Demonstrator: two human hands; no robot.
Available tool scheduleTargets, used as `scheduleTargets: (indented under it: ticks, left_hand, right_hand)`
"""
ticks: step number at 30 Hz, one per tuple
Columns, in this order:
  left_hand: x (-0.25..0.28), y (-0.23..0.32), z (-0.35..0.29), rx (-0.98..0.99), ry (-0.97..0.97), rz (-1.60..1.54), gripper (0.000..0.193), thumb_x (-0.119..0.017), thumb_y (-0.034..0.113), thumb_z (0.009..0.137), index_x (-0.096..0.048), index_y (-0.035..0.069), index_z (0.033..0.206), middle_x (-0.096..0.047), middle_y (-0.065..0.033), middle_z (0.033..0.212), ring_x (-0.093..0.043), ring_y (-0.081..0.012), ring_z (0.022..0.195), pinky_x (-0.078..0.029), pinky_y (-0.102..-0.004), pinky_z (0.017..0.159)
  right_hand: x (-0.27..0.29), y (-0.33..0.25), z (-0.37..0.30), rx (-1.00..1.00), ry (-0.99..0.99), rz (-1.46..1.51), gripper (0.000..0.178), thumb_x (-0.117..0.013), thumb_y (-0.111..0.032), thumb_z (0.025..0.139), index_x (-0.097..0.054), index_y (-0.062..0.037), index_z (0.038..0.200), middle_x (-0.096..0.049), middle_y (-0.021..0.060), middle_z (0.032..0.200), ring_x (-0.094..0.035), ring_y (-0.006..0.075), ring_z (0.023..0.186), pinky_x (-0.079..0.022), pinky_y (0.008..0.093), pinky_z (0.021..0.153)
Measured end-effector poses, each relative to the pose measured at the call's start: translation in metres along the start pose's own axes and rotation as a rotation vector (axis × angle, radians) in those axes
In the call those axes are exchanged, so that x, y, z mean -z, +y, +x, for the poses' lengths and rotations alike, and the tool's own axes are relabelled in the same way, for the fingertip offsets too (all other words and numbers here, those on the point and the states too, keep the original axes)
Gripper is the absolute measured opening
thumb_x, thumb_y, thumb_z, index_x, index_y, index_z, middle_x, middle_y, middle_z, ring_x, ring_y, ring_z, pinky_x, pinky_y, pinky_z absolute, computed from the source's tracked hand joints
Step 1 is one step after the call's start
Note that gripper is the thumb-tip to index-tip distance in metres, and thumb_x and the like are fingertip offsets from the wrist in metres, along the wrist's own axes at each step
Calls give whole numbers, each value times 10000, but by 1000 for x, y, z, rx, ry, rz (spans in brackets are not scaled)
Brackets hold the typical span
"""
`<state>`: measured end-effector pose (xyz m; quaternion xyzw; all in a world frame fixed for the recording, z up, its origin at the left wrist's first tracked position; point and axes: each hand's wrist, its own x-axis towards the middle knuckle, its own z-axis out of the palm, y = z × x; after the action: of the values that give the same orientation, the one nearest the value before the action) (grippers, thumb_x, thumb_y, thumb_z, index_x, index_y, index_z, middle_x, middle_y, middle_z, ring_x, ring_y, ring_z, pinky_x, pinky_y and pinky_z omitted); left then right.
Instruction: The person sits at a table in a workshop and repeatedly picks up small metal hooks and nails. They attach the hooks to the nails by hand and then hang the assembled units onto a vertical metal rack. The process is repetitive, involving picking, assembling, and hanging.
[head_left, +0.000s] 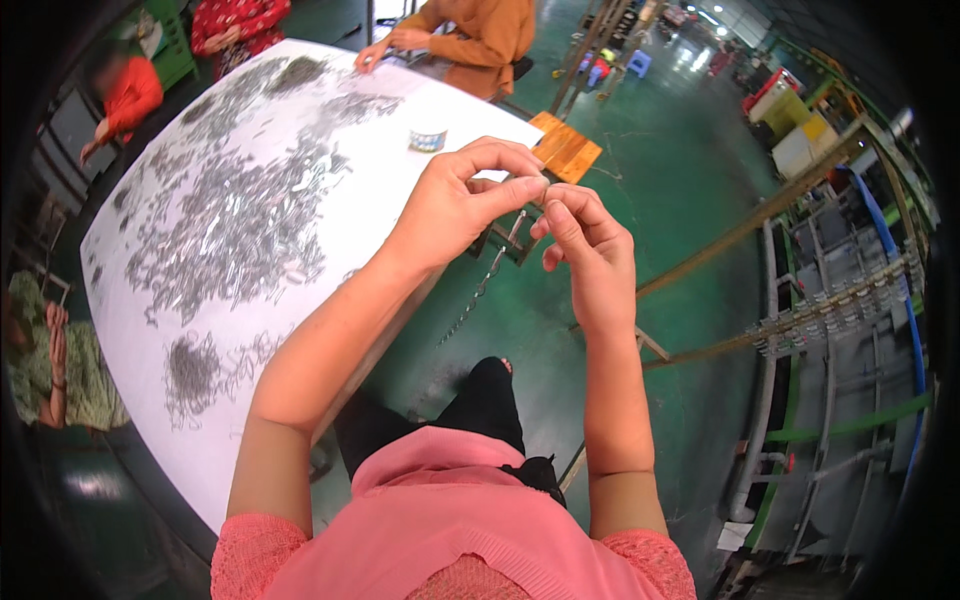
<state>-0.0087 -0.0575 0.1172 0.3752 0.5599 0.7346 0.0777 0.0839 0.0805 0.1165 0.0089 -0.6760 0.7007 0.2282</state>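
Observation:
Both my hands meet past the table's right edge, fingertips nearly touching. My left hand (462, 200) is closed in a pinch of thumb and forefinger. Facing it, my right hand (592, 245) pinches too, its other fingers curled. Whatever sits between the fingertips is too small to make out. Below them a string of shiny metal links (487, 280) hangs down toward the floor; its upper end is behind my fingers, so I cannot tell which hand it hangs from. Many loose metal pieces (235, 225) lie spread over the white table (385, 180) at my left.
A small round tin (427, 141) stands on the table near its far right side. Beyond it is a wooden stool top (566, 147). Several people sit around the table, one in an orange-brown sleeve (480, 45). A wooden rack hung with metal pieces (830, 305) stands at right.

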Motion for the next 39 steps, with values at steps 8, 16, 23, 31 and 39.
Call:
scheduleTargets:
  ticks: [8,16,23,31,39]
  left_hand:
    - [-64,4,66,-92,-95,-52,126,-687,100,840,-677,-7,906,-626,-40,973,-582,-109,920,-473,-251,828]
    - [-151,22,121,-27,-267,-101,258,-636,235,895,-662,29,1047,-654,-11,986,-582,-80,917,-447,-233,807]
    - [-169,31,131,-100,-293,-61,365,-518,284,961,-574,38,1223,-597,-62,1200,-560,-129,1085,-429,-275,893]
    - [-89,-1,102,-38,-100,135,267,-488,188,979,-590,-4,1134,-618,-94,1103,-602,-164,1039,-473,-316,875]
    - [-21,-32,60,113,118,398,205,-510,166,966,-610,-6,1016,-610,-78,1021,-597,-143,950,-475,-289,831]
  right_hand:
    - [53,-29,24,299,306,-243,119,-712,-90,799,-695,9,864,-598,71,977,-566,125,829,-472,256,746]
    - [126,-82,31,481,534,-458,131,-703,-129,809,-673,-1,813,-588,73,923,-558,129,769,-460,266,691]
    - [224,-109,32,442,713,-603,194,-714,-189,811,-694,-1,854,-642,51,873,-574,130,786,-462,283,757]
    - [330,-157,22,346,868,-729,298,-723,-268,830,-693,-14,982,-675,29,872,-569,94,794,-446,250,679]
    - [427,-213,31,392,1028,-854,268,-731,-269,830,-707,-30,949,-643,-24,807,-519,50,699,-415,225,619]
